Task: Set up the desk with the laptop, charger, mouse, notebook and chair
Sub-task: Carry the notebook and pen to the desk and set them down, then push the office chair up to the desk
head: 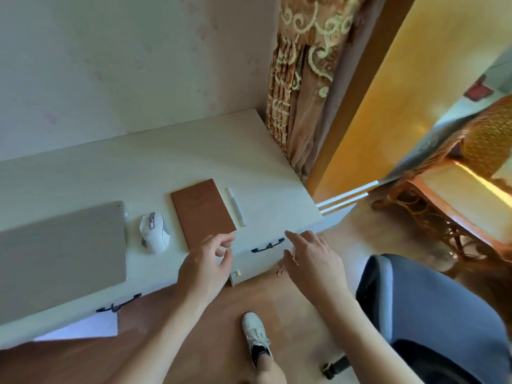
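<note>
Both hands are empty, fingers loose: left hand (206, 263) at the notebook's (202, 213) six o'clock corner, right hand (313, 256) over the shut drawer (266, 256).

White table (194, 151) pushed up against the wall, with dark handles on the drawer fronts. Left to right on top: a closed silver laptop (61, 250), a white mouse (154, 232) just beside it, then a brown notebook (202, 213) lying flat near the front edge, and a white pen (236, 207) just right of the notebook.
</note>
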